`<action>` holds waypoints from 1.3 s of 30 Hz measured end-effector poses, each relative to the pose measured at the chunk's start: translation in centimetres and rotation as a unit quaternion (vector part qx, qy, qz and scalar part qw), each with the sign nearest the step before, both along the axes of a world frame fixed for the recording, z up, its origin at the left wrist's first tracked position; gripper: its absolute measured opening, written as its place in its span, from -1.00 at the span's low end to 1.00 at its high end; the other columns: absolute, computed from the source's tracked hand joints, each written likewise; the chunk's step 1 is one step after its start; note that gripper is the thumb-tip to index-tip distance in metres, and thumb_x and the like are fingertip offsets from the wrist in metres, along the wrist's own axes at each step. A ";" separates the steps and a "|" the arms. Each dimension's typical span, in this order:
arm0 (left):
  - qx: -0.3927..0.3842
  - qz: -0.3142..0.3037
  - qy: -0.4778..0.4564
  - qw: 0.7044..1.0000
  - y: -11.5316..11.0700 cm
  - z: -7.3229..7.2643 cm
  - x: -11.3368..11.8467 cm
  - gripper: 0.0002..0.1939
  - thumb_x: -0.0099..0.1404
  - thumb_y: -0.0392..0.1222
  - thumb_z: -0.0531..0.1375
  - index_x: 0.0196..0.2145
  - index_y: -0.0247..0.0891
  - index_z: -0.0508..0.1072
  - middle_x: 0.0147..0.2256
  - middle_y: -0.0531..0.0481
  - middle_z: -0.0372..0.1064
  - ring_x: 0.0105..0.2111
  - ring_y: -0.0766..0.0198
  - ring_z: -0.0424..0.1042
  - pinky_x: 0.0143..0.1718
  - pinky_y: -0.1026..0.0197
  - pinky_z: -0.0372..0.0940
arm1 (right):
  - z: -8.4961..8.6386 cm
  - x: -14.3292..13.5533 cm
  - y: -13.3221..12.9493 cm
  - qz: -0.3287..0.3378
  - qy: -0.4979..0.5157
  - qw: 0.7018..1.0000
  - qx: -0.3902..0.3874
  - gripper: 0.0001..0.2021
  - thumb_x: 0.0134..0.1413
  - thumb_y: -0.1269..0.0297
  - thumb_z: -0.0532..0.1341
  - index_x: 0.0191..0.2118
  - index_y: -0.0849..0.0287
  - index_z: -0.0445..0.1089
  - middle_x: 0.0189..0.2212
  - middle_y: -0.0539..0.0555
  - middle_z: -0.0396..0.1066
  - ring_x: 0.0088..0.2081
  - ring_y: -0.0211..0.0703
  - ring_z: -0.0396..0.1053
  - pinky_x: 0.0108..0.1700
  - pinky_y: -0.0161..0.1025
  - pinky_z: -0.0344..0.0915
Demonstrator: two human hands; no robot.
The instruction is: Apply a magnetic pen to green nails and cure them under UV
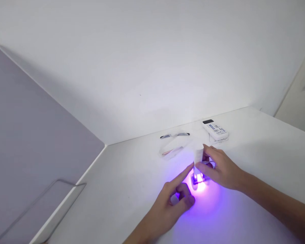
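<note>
My right hand is closed around a small white cylindrical lamp, which stands upright with its lit end down. Purple-violet light spreads from the lamp's lower end over the white table. At that lit end a small dark-edged piece shows, but glare hides what it is. My left hand is just left of the lamp. Its index finger is stretched out, with the tip at the lamp's side; whether it presses there I cannot tell. The other fingers are curled, with the thumb near them and nothing visible in them.
Behind the lamp lies a clear plastic bag with a thin reddish item in it. Dark-tipped flat pieces lie beside it. Farther right is a white block with a dark panel and blue print. A white wall rises behind the table.
</note>
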State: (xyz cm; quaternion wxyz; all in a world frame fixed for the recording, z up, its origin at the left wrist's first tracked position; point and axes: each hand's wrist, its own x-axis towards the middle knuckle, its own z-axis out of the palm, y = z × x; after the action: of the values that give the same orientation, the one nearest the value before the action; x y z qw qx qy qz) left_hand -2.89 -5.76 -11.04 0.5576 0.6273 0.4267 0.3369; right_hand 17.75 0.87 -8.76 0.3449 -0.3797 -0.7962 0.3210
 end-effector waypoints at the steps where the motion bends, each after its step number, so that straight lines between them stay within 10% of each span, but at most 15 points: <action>1: -0.006 0.003 -0.015 1.000 0.0 0.0 0.0 -0.30 0.27 -0.22 0.18 0.34 -0.07 0.13 -0.48 0.10 0.24 -0.47 0.29 0.19 -0.39 0.21 0.15 | 0.0 0.0 0.0 0.000 -0.002 1.000 0.004 -0.87 0.19 0.29 0.10 -0.39 0.12 0.19 -0.52 -0.05 0.24 -0.47 -0.21 0.20 -0.38 -0.25 0.19; 15: -0.037 0.060 -0.023 0.997 0.0 -0.1 0.4 -0.33 0.25 -0.20 0.21 0.30 -0.11 0.15 -0.47 0.11 0.26 -0.45 0.28 0.23 -0.36 0.22 0.18 | -0.1 0.1 0.3 -0.027 -0.027 0.999 0.019 -0.91 0.13 0.32 0.13 -0.39 0.12 0.21 -0.51 -0.03 0.29 -0.46 -0.20 0.23 -0.40 -0.25 0.21; 39: -0.199 0.111 -0.254 0.940 2.3 -0.3 -0.5 -0.94 0.26 -0.26 0.16 -0.27 -0.24 0.37 -0.75 0.21 0.07 -0.66 0.39 -0.12 -0.55 0.28 -0.04 | -0.5 0.4 0.6 -0.040 -0.058 0.994 0.087 -0.85 0.04 0.33 0.14 -0.48 0.09 0.14 -0.58 -0.04 0.25 -0.44 -0.16 0.23 -0.36 -0.22 0.20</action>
State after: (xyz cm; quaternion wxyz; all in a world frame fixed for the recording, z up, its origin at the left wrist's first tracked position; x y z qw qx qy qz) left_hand -3.44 -3.42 -11.34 0.7201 0.3460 0.3956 0.4530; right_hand 18.10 1.51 -9.27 0.3422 -0.3975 -0.8242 0.2136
